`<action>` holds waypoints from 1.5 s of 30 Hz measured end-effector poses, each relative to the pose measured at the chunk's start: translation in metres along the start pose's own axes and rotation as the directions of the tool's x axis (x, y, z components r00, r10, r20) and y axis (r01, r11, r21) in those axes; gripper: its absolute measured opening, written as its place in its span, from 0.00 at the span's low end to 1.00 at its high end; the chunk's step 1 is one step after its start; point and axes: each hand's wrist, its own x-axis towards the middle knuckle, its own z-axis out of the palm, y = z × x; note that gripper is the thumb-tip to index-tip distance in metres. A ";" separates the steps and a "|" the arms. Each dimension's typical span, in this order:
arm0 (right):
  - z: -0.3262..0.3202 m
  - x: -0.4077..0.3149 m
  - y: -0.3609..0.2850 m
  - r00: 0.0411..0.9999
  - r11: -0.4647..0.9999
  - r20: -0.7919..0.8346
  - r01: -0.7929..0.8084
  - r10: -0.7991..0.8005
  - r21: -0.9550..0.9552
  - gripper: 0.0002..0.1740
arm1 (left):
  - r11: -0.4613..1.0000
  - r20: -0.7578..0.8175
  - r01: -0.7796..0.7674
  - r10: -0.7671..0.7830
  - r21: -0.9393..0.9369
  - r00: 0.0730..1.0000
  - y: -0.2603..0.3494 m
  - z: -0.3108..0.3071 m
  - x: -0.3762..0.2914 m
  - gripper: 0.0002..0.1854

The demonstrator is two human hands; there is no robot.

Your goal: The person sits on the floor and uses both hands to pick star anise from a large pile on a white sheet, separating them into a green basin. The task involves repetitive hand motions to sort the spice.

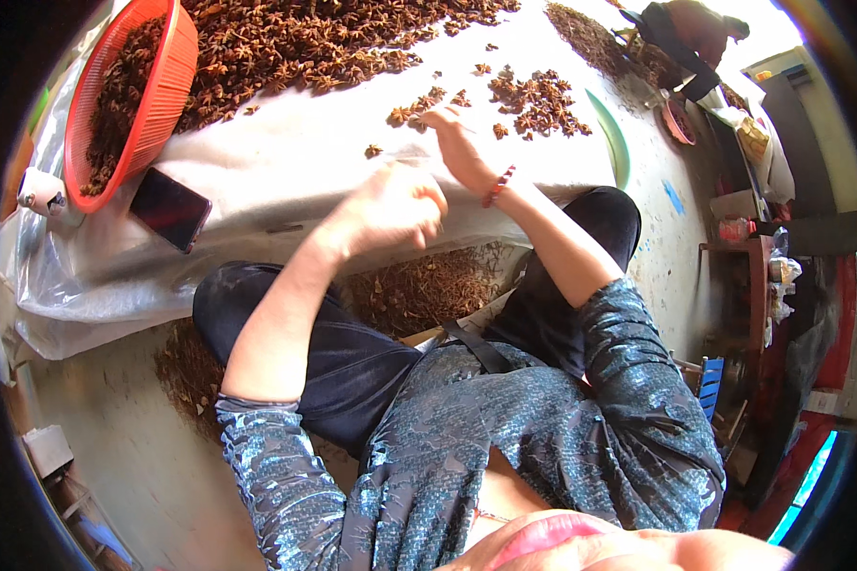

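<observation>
My right hand (460,146), with a red beaded bracelet at the wrist, reaches over the white sheet (300,139). Its fingertips are at a short row of star anise (402,114); whether they grip a piece is not clear. Closer to me, my left hand (393,207) hovers by the sheet's near edge, blurred, fingers curled, its grasp hidden. One star anise (373,150) lies just beyond it. To the right is a small loose group of star anise (543,103). A large heap of star anise (293,43) covers the far left.
A red plastic basket (175,78) of dark pieces leans at left, near a smartphone (171,209) and a white cylindrical object (41,191). A green curved rim (610,139) borders the sheet's right. Brown stalky debris (428,285) lies below. Another person (689,36) bends at far right.
</observation>
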 end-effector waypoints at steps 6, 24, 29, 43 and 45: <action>0.016 0.016 -0.036 0.970 0.943 0.015 0.240 -0.243 -0.231 0.12 | 0.981 0.384 -0.173 0.126 0.092 0.915 -0.003 0.037 -0.002 0.17; -0.027 0.124 0.094 0.951 0.924 -0.042 0.287 -0.306 -0.252 0.12 | 0.861 -0.666 0.202 0.193 0.468 0.720 -0.042 -0.118 0.058 0.18; 0.046 0.167 0.043 0.852 0.821 0.215 0.519 -0.477 -0.238 0.23 | 0.472 -0.660 0.461 0.525 0.752 0.538 -0.065 -0.129 0.099 0.17; -0.031 0.088 0.065 0.966 0.996 0.245 -0.081 0.086 -0.031 0.10 | 0.556 -0.540 0.228 0.499 0.799 0.678 -0.045 -0.064 0.045 0.10; -0.028 0.097 0.052 0.968 0.997 0.242 -0.057 0.067 -0.049 0.09 | 0.536 -0.522 0.176 0.610 0.826 0.596 -0.042 -0.066 0.038 0.11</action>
